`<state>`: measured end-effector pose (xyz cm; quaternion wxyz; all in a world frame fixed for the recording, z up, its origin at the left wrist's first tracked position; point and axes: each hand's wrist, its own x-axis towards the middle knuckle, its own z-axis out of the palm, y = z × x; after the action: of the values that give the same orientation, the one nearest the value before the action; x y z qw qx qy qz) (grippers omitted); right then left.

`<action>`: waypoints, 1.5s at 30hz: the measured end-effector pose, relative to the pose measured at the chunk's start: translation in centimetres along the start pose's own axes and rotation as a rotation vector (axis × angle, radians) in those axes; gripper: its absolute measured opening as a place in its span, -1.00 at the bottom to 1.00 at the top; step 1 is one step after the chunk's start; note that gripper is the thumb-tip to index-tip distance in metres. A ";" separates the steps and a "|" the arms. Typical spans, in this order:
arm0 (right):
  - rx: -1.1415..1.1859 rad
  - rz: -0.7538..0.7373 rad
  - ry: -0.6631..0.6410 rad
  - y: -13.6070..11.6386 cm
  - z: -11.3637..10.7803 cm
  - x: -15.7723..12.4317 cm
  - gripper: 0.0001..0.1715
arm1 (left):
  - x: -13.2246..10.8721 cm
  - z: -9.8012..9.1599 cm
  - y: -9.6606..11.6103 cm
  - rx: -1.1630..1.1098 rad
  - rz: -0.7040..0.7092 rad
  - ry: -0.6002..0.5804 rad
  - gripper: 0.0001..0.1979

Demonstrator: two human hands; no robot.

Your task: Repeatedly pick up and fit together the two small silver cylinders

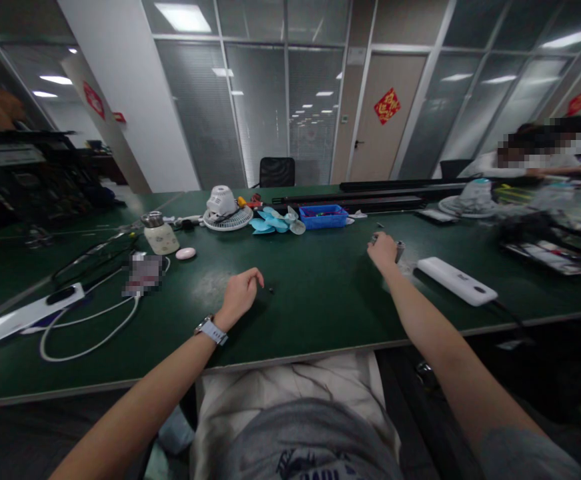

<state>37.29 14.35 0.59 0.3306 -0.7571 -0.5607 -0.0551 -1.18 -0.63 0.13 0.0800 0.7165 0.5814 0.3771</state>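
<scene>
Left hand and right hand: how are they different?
The left hand has a watch on its wrist; the right hand has none. The left hand lies near a small dark part; the right hand touches a small grey cylinder. The right hand sits farther forward than the left hand. Both are bare, over a green table.

Passage over the green tabletop point(315, 317) between left hand point(239, 298) and right hand point(383, 254), white power bank point(457, 281) just beside the right hand, blue bin point(323, 217) and fan blades point(273, 222) in the way ahead, white cable point(90, 330) farther left
</scene>
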 end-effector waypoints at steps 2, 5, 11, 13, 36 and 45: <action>-0.015 -0.020 0.016 -1.0 -0.5 -0.7 -0.44 | 0.0 -0.1 0.1 0.011 -0.008 0.003 -0.72; 0.034 -0.210 0.013 -4.1 -1.3 -3.4 -0.41 | 0.0 -0.1 0.3 0.028 -0.030 0.006 -0.73; 0.372 -0.851 -0.483 -12.3 -0.6 -13.1 -0.48 | 0.2 0.0 0.3 0.058 -0.041 0.011 -0.74; 0.365 -0.953 -0.568 -13.9 -0.2 -15.4 -0.50 | 0.2 0.0 0.3 0.065 -0.043 0.021 -0.75; -0.025 -0.158 -0.013 0.3 -3.1 1.8 -0.60 | 0.2 0.4 -0.2 0.013 0.015 -0.040 -0.75; -0.081 -0.093 -0.060 0.6 -3.0 2.1 -0.61 | 0.2 0.5 -0.3 0.017 0.023 -0.039 -0.76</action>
<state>39.44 14.24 3.59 0.2799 -0.7443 -0.6023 -0.0701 -1.07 -0.21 -0.27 0.0811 0.7310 0.5747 0.3588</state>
